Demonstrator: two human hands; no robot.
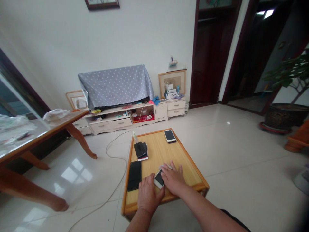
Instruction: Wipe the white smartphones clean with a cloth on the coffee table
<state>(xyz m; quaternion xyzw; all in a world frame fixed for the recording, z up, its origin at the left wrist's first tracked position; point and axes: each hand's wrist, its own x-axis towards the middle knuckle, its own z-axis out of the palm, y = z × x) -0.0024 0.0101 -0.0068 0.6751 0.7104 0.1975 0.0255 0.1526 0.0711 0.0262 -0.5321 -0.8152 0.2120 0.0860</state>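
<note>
A white smartphone [159, 179] with a dark screen lies tilted near the front of the low wooden table [159, 151]. My left hand [148, 193] grips its lower left side, thumb along the near edge and fingers at the far side. My right hand [172, 177] rests over the phone's upper right part, fingers pressed down and partly spread. Under those fingers shows a bit of pale, thin material [162, 167] that looks like a wipe; most of it is hidden.
Left of my hands lies a black tablet-like device [134, 176]. Behind it are stacked dark phones [140, 150] and a small clear bottle [135, 137]. Another white phone [170, 136] lies at the far right corner. A cable [116, 183] runs across the floor beside a larger table [70, 120].
</note>
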